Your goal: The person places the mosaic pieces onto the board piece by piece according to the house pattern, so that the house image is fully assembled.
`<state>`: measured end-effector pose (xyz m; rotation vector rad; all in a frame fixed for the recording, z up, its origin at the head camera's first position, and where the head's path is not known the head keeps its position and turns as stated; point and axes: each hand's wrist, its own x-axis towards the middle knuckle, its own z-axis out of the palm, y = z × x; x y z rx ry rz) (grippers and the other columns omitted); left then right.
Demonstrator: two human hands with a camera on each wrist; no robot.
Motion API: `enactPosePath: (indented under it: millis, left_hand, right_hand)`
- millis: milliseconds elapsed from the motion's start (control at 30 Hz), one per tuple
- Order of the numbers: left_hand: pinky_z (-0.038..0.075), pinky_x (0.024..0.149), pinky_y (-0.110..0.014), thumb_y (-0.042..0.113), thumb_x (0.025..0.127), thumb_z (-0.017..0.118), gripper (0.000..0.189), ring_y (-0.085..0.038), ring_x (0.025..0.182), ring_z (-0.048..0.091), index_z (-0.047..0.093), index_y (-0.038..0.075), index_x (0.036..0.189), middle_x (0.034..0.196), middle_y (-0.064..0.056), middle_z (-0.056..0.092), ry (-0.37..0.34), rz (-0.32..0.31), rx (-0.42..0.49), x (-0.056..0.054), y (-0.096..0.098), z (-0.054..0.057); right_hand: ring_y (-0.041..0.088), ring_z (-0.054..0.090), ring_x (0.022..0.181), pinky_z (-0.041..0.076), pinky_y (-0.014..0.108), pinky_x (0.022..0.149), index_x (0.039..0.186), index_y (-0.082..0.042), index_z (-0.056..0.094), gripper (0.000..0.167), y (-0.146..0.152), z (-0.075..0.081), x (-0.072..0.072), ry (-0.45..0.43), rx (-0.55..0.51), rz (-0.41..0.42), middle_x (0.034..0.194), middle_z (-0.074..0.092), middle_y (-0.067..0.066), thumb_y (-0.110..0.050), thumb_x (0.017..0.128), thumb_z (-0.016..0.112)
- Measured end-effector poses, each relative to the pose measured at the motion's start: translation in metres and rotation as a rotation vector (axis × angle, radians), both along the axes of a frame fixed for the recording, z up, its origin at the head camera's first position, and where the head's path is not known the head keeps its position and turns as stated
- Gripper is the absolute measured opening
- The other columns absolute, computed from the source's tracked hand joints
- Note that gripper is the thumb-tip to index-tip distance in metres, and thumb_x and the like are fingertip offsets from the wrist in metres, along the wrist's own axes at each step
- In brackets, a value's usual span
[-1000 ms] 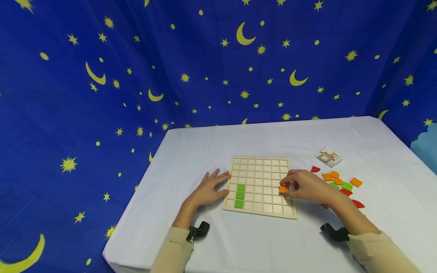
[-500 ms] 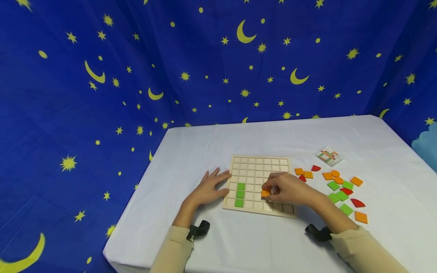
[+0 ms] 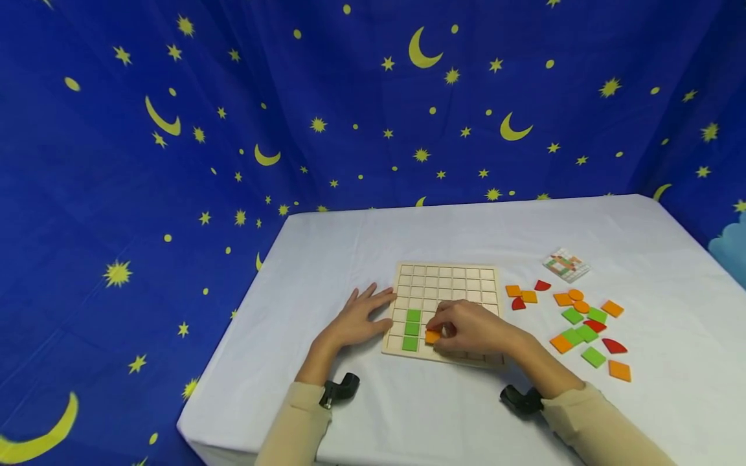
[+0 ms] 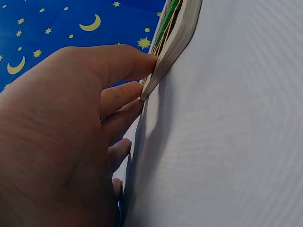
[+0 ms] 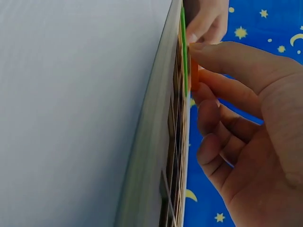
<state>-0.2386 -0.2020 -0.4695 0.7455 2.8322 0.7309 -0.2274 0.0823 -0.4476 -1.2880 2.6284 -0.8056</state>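
A wooden grid board [image 3: 460, 283] lies on the white table. Three green square tiles [image 3: 412, 329] sit in one column near its left side. My right hand [image 3: 474, 327] pinches an orange square tile [image 3: 432, 336] between thumb and fingers, just right of the lower green tiles. In the right wrist view the orange tile [image 5: 194, 74] stands on edge from the board's face, close to its surface. With fingers spread, my left hand [image 3: 355, 321] rests on the cloth, thumb and fingertips touching the board's left edge. The left wrist view shows those fingertips [image 4: 150, 64] against the wooden rim.
To the right of the board lie loose orange squares [image 3: 620, 370], orange circles [image 3: 581, 307], green squares [image 3: 594, 356] and red quarter-like pieces [image 3: 614, 346]. Behind them is a stack of pattern cards [image 3: 566, 265]. A blue star-and-moon curtain [image 3: 350, 97] hangs beyond the table.
My right hand has carried the orange tile leftward across the board, from its right side to beside the green tiles. The left hand has stayed at the board's left edge.
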Motion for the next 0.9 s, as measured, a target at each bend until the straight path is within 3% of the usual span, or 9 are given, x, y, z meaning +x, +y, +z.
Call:
enactPosePath:
  millis: [333,900]
  left_hand:
    - [0.0,0.115,-0.047,0.041,0.092,0.058,0.058,-0.022,0.145,0.011,0.044,0.024,0.146,0.153,0.009,0.031,-0.004,0.014,-0.017,-0.001,0.001,0.0]
    - [0.0,0.115,-0.048,0.04,0.093,0.057,0.057,-0.022,0.145,0.012,0.045,0.023,0.146,0.152,0.009,0.033,0.014,0.004,-0.007,-0.002,0.001,-0.003]
  right_hand:
    - [0.003,0.051,0.068,0.044,0.021,0.062,0.105,-0.019,0.075,0.025,-0.013,-0.001,0.006,0.018,0.039,0.024,0.087,0.057,-0.013,-0.029,0.082,0.075]
    - [0.004,0.052,0.071,0.044,0.023,0.064,0.103,-0.023,0.076,0.022,-0.01,0.001,0.009,0.032,0.069,0.021,0.087,0.057,-0.014,-0.03,0.082,0.074]
